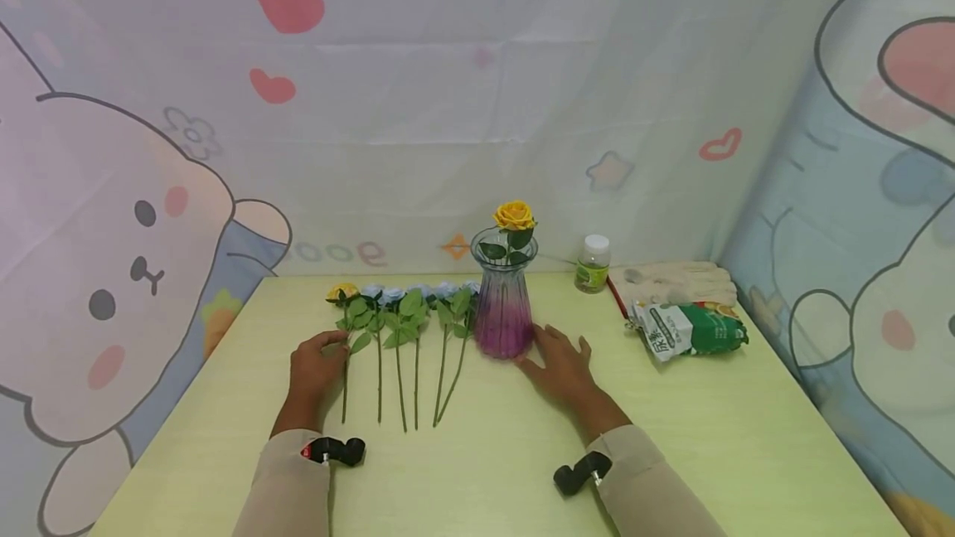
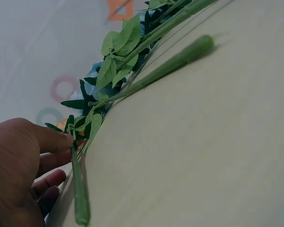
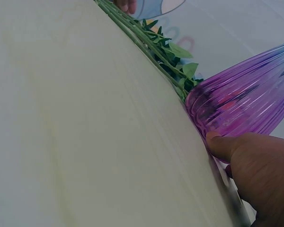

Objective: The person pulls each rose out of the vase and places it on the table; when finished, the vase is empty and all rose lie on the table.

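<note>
At the left end of a row of artificial roses, my left hand (image 1: 317,367) pinches the stem of a yellow rose (image 1: 343,292) between thumb and forefinger, near its leaves. The green stem (image 2: 79,189) points toward me along the table. Pale blue roses (image 1: 391,296) lie beside it, their stems side by side. A ribbed glass vase (image 1: 504,317), clear above and purple below, stands upright to their right with one yellow rose (image 1: 515,215) in it. My right hand (image 1: 561,365) touches the vase's base, fingers spread, with its thumb (image 3: 220,145) against the purple glass.
Right of the vase stands a small jar (image 1: 593,265) with a white lid. Pale work gloves (image 1: 679,280) lie at the back right, a green and white packet (image 1: 694,330) in front of them. A printed cloth (image 1: 448,106) hangs behind the pale table (image 1: 477,479).
</note>
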A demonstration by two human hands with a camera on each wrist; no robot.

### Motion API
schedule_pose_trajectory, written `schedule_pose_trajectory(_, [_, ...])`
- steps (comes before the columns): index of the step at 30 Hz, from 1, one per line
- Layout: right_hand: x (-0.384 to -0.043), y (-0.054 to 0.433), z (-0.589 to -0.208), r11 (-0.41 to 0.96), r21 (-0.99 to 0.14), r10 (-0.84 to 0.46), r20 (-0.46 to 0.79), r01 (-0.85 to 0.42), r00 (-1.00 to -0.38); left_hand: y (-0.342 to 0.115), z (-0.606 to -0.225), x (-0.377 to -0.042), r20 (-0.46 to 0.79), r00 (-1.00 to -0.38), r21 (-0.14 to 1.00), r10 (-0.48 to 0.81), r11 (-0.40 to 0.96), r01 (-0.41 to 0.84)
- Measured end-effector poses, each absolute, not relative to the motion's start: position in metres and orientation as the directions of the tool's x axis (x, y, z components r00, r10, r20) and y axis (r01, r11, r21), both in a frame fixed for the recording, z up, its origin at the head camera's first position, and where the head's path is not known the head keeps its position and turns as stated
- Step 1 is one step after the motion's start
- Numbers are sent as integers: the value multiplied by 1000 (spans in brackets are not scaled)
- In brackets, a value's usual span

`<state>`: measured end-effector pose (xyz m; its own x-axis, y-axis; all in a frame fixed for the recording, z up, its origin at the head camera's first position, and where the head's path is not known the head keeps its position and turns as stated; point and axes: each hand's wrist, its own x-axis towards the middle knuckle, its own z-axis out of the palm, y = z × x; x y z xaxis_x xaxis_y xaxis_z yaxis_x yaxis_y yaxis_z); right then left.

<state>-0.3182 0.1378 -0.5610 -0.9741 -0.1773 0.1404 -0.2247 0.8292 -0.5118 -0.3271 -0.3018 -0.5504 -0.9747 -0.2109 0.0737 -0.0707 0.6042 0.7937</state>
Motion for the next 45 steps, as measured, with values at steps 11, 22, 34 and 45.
schedule_pose_trajectory(11, [-316, 137, -557, 823, -521, -173, 147, -225, -974, -286, -525, -323, 252, -943, 792, -216, 606, 73])
schedule_pose_trajectory(22, [-314, 136, -561, 823, -519, -169, 166, -232, -972, -235, -484, -315, 280, -956, 799, -85, 573, 183])
schedule_pose_trajectory(34, [-314, 136, -559, 806, -543, -164, 180, -237, -970, -181, -436, -322, 382, -921, 767, 75, 531, 361])
schedule_pose_trajectory(45, [-314, 136, -559, 810, -538, -171, 167, -235, -971, -123, -401, -327, 404, -909, 808, 99, 427, 406])
